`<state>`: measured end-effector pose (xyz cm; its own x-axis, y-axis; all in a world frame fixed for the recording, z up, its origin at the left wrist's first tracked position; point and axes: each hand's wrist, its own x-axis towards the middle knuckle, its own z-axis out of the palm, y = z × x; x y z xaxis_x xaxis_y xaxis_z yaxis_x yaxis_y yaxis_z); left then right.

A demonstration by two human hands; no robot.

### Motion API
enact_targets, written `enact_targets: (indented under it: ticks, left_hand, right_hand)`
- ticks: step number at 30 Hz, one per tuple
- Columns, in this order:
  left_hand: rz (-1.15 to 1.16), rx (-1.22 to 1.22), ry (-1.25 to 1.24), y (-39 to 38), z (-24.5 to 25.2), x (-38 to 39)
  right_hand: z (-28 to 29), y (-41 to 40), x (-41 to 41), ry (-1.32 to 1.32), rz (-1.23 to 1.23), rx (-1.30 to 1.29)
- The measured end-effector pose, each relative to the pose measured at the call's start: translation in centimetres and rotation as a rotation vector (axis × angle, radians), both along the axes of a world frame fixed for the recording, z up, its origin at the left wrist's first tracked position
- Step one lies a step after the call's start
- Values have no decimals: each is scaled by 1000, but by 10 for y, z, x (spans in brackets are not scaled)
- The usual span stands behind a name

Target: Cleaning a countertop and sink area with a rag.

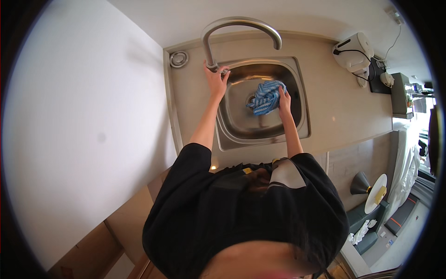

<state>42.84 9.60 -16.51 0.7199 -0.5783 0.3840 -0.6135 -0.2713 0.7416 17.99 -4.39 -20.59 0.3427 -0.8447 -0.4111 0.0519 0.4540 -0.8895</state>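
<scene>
My left hand (216, 81) is at the base of a brushed metal kitchen faucet (240, 21), its fingers around the small handle (224, 72). In my right hand (284, 101) is a crumpled blue and white striped cloth (266, 98), held by its right side inside the stainless steel sink (240, 122). The cloth covers part of the drain (250, 99). High above the far right of the basin hangs the faucet's curved spout; whether water runs from it I cannot tell, but no stream is visible.
A round metal sink strainer or lid (179, 59) lies in the counter's back left corner, beside the white wall (87, 104). On the right of the beige counter (341, 101) stand a white appliance (353, 52) with a black cord and a black tray (378, 78).
</scene>
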Motion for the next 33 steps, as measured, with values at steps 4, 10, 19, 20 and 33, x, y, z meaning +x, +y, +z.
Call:
enact_targets:
  ticks: [4, 10, 19, 20, 33]
  left_hand:
    - [-9, 24, 60, 1, 3, -1]
    - [51, 91, -6, 16, 4, 6]
    - [-12, 47, 10, -1, 5, 1]
    - [-28, 53, 1, -6, 9, 0]
    - [16, 89, -59, 4, 1, 2]
  right_hand:
    - [-5, -18, 27, 126, 84, -120]
    - [31, -18, 55, 654, 220, -426]
    - [-77, 29, 15, 1166, 1341, -1152]
    - [-94, 27, 11, 1250, 1420, -1104]
    - [-91, 34, 32, 1267, 1435, -891]
